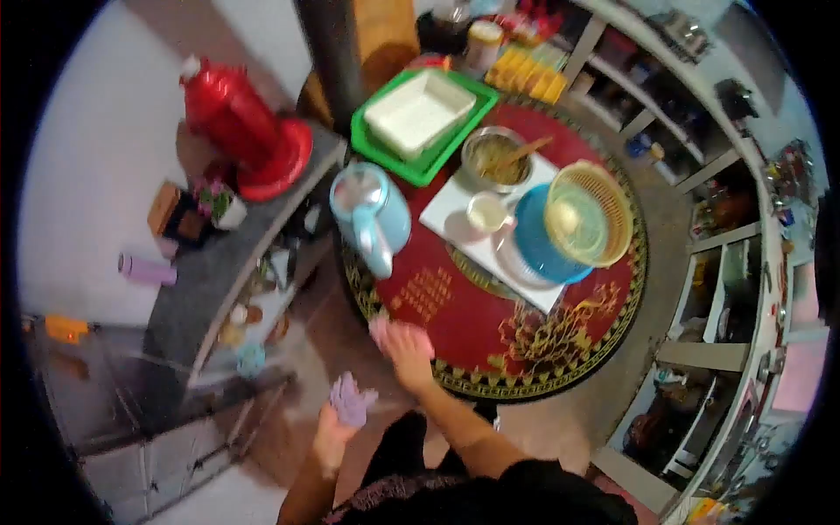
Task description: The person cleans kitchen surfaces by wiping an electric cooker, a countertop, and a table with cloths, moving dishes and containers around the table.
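Note:
At the near left edge of the round red table (472, 337), my right hand (408, 360) presses a pink cloth (380, 330) against the top. Parts of the cloth show on both sides of the fingers. Lower and to the left, off the table, my left hand (330, 429) grips a crumpled lilac cloth (352, 401). A light blue kettle (391, 219) stands beyond both hands at the table's left side. Gold lettering and a gold tree pattern decorate the tabletop.
A white board (451, 214) carries a steel bowl (477, 157), a cup (486, 210) and a blue basin (532, 229) with a yellow basket (619, 206). Behind is a green tray (426, 166) with a white container (420, 112). A red flask (229, 105) stands on the left shelf.

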`<state>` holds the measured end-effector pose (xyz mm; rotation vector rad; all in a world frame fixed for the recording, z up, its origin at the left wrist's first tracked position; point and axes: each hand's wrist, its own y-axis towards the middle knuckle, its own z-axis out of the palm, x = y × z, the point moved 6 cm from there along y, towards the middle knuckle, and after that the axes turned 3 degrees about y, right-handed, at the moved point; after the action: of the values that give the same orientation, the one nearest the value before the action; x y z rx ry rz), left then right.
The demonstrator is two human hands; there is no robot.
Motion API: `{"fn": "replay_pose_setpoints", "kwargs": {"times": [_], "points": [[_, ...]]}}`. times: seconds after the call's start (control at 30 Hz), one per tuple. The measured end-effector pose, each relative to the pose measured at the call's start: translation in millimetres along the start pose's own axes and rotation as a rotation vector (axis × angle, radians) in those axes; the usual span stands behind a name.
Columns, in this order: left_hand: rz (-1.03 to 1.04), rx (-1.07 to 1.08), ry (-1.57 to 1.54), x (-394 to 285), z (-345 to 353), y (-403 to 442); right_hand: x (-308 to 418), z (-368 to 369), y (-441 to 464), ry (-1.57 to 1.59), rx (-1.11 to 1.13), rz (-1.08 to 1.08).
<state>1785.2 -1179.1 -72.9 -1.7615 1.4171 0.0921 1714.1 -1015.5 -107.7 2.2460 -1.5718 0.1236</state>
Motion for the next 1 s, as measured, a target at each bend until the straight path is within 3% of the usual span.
{"fn": "replay_pose_setpoints", "kwargs": {"times": [0.07,0.1,0.13,0.17,0.2,0.23,0.27,0.3,0.33,0.4,0.43,0.47,0.5,0.53,0.57,0.6,0.63,0.67,0.73,0.83,0.87,0.9,0.97,1.0], "points": [[0.013,-0.11,-0.592,15.3,-1.9,10.9,-15.9,-6.7,-65.6,0.237,0.108,-0.017],[-0.201,0.039,-1.261,-1.6,-0.6,8.2,-57.3,-10.4,-75.9,0.377,0.298,0.316],[-0.339,0.14,-1.592,-17.2,4.3,7.1,-90.8,-31.1,-95.8,0.494,0.218,0.502],[-0.531,0.205,-1.907,-32.9,8.8,4.3,-127.8,-62.1,-124.8,0.65,-0.013,0.66],[-0.487,0.327,-1.953,-47.0,11.2,5.0,-161.2,-93.6,-156.4,0.817,-0.299,0.756],[-0.447,0.448,-1.989,-58.3,15.4,5.0,-188.6,-126.8,-182.5,0.827,-0.526,0.755],[-0.41,0.571,-2.017,-69.3,19.8,4.5,-205.6,-165.0,-199.9,0.331,-0.474,0.766],[-0.382,0.62,-2.037,-79.6,25.2,4.4,-237.9,-152.4,-244.3,-0.087,-0.52,0.905],[-0.356,0.667,-2.059,-91.3,34.0,2.4,-245.3,-151.3,-257.9,-0.564,-0.653,0.782],[-0.369,0.766,-2.025,-113.8,55.0,-4.5,-247.4,-141.3,-268.8,0.213,-0.676,1.341],[-0.402,0.816,-1.969,-127.0,66.5,-6.9,-235.1,-127.5,-261.5,0.329,-0.557,1.408],[-0.436,0.863,-1.915,-142.2,79.5,-11.2,-216.9,-108.3,-245.0,0.264,-0.196,1.337],[-0.357,1.057,-1.896,-169.9,90.2,-19.4,-196.9,-84.2,-227.9,0.134,0.252,1.15],[-0.369,1.033,-1.865,-181.9,108.7,-21.1,-177.2,-66.3,-222.8,0.039,0.524,0.859],[-0.379,1.008,-1.832,-192.2,130.0,-20.3,-135.7,-102.5,-232.7,0.161,-0.136,0.298],[-0.385,0.983,-1.796,-209.8,148.2,-20.3,-131.9,-95.9,-247.1,0.121,-0.023,0.121],[-0.609,0.526,-1.581,-242.1,150.8,-37.2,-151.0,-102.3,-258.5,0.071,0.018,0.083],[-0.528,0.71,-1.604,-247.5,181.1,-28.6,-177.4,-112.6,-270.2,0.021,0.063,0.043],[-0.227,1.034,-1.633,-277.2,237.7,-21.9,-269.0,-147.3,-302.5,0.28,-0.039,0.414],[-0.473,0.762,-1.422,-366.0,299.0,-70.8,-422.0,-202.5,-402.6,0.802,-0.282,1.146],[-0.493,1.157,-1.608,-387.7,338.5,-78.7,-481.3,-209.2,-453.1,0.956,-0.501,1.204],[-0.47,1.191,-1.512,-410.5,373.1,-86.9,-529.0,-218.7,-500.4,1.103,-0.725,1.252],[-0.508,1.133,-1.283,-461.4,432.2,-115.4,-567.5,-317.9,-545.4,0.621,-0.677,1.333],[-0.507,1.128,-1.261,-491.8,451.6,-130.7,-618.1,-306.6,-600.5,0.745,-0.726,1.368]]}}
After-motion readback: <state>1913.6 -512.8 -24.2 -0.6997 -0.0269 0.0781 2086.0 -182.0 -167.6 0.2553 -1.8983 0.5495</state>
